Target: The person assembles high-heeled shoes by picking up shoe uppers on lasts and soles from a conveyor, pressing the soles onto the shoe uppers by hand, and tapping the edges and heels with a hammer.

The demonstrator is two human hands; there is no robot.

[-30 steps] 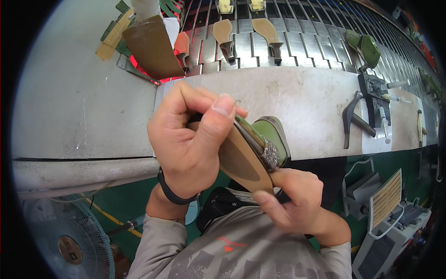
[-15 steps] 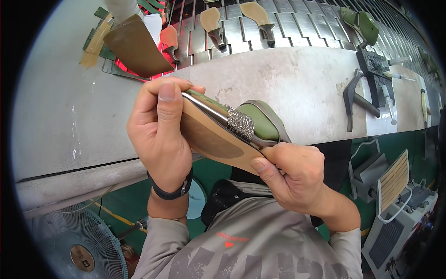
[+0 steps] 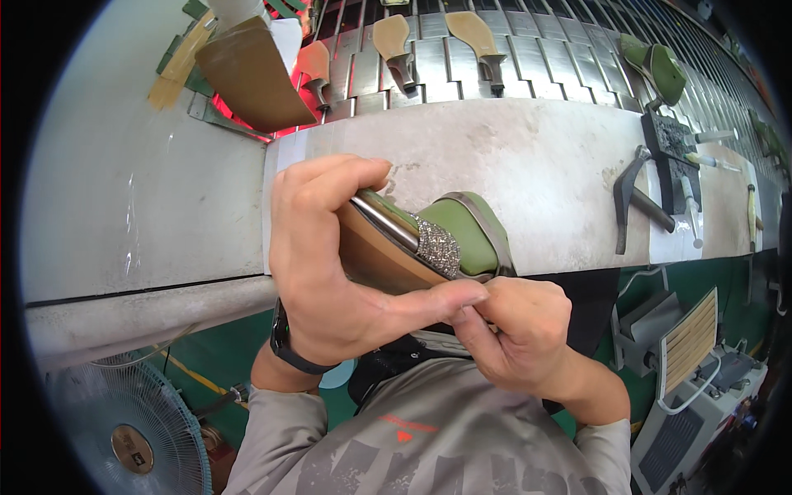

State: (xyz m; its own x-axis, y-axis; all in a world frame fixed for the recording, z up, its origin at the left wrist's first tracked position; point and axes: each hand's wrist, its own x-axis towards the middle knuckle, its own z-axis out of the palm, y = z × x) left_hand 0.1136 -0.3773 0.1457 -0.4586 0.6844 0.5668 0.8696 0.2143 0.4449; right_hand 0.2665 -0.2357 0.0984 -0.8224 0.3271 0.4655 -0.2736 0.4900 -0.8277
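Note:
Between my hands is a sandal on a green shoe last (image 3: 464,229), tilted on its side with its tan sole (image 3: 371,257) facing me. A glittery band (image 3: 437,247) crosses the last, and a shiny strip runs along the sole's edge. My left hand (image 3: 318,256) grips the left end; its fingers curl over the top edge and its thumb stretches across the sole's lower side. That thumb meets my right hand (image 3: 524,326), whose thumb and bent forefinger pinch the sole's right end. The right fingertips and the edge beneath them are partly hidden.
On the pale bench (image 3: 561,190) lie a hammer (image 3: 648,206) and a black block (image 3: 667,140) with syringe-like tubes. Several tan soles with heels (image 3: 474,41) stand on the metal conveyor (image 3: 528,70) behind. A fan (image 3: 132,437) stands lower left, a machine (image 3: 685,412) lower right.
My left hand has turned and moved right, its thumb swinging from the sole's top end down to the right hand. The right hand keeps its pinch. The whole view has shifted slightly.

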